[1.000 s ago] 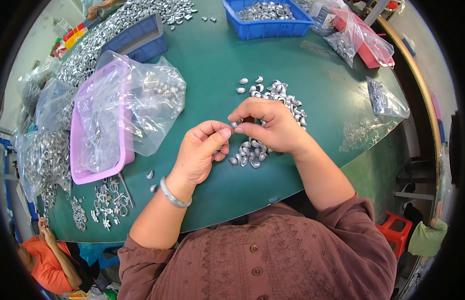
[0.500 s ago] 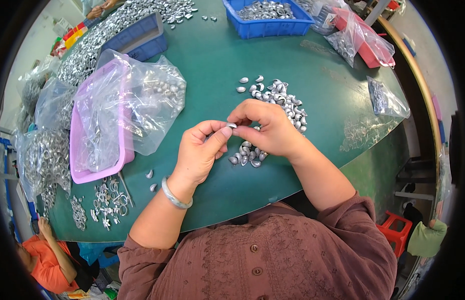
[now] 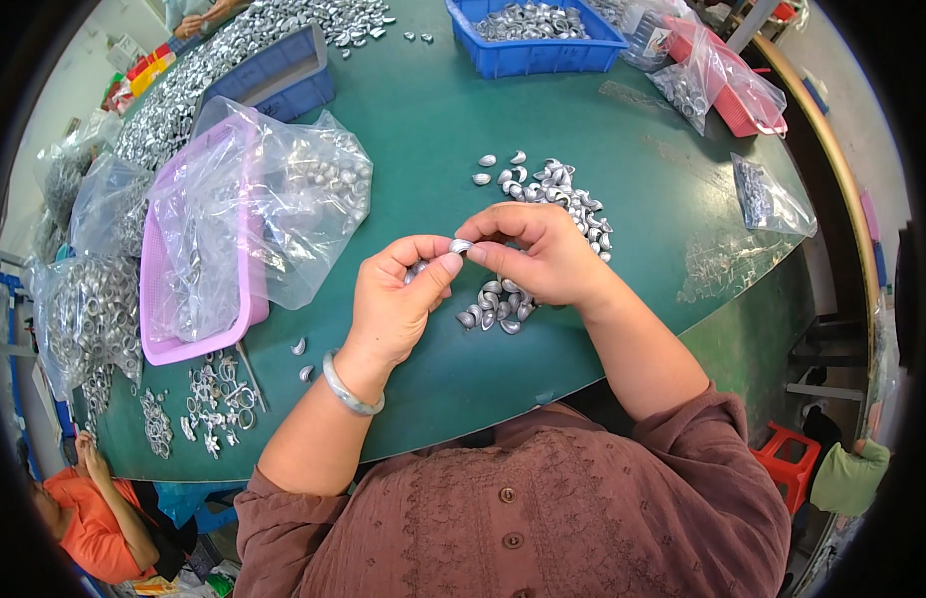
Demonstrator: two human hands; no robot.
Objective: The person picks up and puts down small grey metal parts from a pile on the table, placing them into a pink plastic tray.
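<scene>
Left hand (image 3: 396, 291) and right hand (image 3: 534, 253) pinch a curved, shiny silver piece (image 3: 460, 246) between fingertips, above the green table (image 3: 423, 120); just right lies a heap of rounded metal shells (image 3: 586, 215). Left, crinkled clear plastic (image 3: 318, 189) drapes a lilac basket (image 3: 209, 346).

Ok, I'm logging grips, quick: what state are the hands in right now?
Left hand: closed, pinching a silver piece, with another piece tucked in its grip.
Right hand: closed, pinching the same silver piece.
</scene>
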